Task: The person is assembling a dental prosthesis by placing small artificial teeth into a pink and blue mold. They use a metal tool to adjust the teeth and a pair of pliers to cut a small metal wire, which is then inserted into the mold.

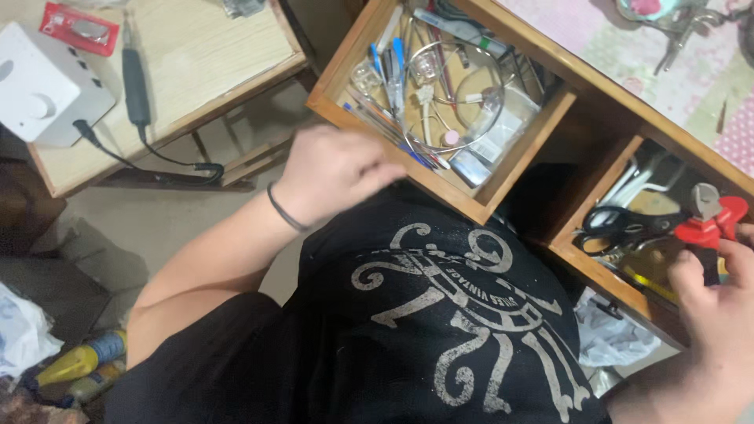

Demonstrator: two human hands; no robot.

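Note:
My right hand [719, 310] is at the right edge, shut on a pair of red-handled pliers [711, 226] held over the right-hand open wooden drawer [598, 276]. Black-handled scissors [620, 224] lie in that drawer beside the pliers. My left hand [334, 174], with a dark band on the wrist, is blurred and hovers at the front edge of the left-hand open drawer [345, 110]. Its fingers are curled, and I cannot tell whether it holds anything. That drawer is full of pens, wire loops and small tools.
A desk with a floral cloth [667, 78] runs across the top right. On a low wooden table [204, 55] at the left sit a white box [43, 82], a dark corded handpiece [135, 78] and a red packet [78, 27]. Yellow bottles [78, 363] lie on the floor.

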